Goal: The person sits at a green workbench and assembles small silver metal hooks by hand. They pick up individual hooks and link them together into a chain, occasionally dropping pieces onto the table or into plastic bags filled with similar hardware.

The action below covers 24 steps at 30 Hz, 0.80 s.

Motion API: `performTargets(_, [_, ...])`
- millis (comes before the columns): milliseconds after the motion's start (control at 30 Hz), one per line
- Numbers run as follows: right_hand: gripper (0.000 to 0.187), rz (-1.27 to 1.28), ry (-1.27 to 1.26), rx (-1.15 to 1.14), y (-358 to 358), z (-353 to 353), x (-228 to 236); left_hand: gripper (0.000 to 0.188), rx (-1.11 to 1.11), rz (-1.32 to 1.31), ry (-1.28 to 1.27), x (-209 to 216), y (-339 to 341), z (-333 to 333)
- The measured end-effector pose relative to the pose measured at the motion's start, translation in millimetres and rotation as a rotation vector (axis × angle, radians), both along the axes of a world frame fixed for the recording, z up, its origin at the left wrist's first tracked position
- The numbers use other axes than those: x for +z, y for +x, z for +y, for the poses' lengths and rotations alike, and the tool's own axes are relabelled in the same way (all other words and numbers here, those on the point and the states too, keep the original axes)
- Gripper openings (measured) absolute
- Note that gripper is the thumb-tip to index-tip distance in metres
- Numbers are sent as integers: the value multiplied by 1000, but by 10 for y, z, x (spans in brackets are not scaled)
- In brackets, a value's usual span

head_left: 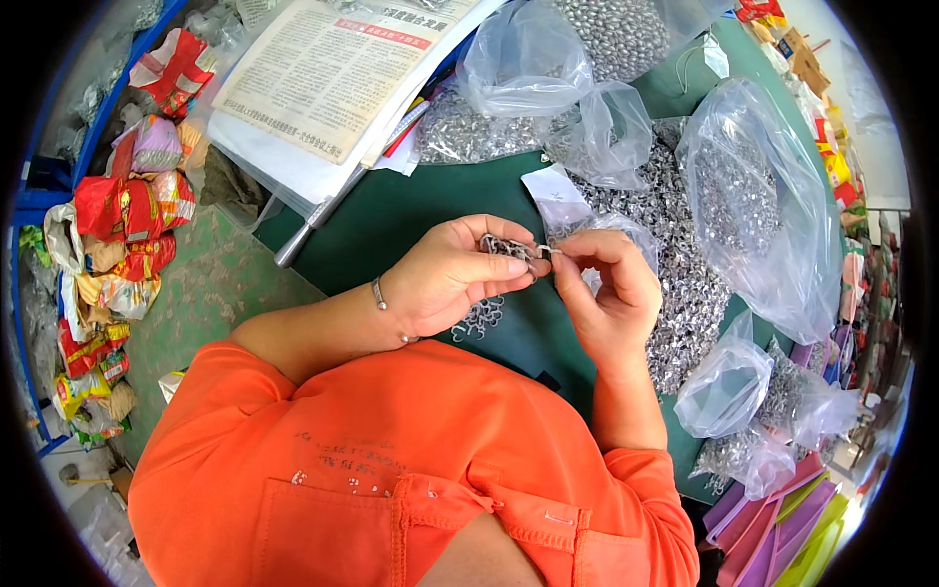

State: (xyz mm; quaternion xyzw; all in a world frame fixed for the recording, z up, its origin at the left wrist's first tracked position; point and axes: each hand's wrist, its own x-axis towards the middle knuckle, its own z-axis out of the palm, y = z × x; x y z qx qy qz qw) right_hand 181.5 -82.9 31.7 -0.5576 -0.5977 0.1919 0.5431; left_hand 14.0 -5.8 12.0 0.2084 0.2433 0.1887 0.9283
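My left hand [445,279] is closed on a small clump of silvery metal hooks [507,250], held between the thumb and fingers above the green tabletop [391,230]. Close beside it, my right hand [618,298] pinches a tiny metal piece [548,251] at the end of that clump, its exact shape too small to make out. Beneath my hands, several loose curved metal hooks [479,317] lie on the table. A wide heap of shiny small metal parts [675,293] spreads just right of my right hand.
Clear plastic bags [748,196] of metal parts crowd the right and far side. A newspaper [328,73] lies on papers at the far left, with a metal-tipped rod [311,233] along their edge. Colourful packets [137,210] fill a blue rack at left. Pink and green plastic strips [773,523] stand near right.
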Motion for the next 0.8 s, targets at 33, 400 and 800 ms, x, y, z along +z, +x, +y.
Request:
performTargets(33, [20,-2,13,-13,-9,-7,-8,22,0,8,-10,6,-5,3])
performTargets(400, [31,-198,227,-61,18,-34,-8,14,-12,41,6,1,-6,4])
performTargets(800, [18,-447,-106,-366,411,-247,200,16,7,65,13,60,20,-11])
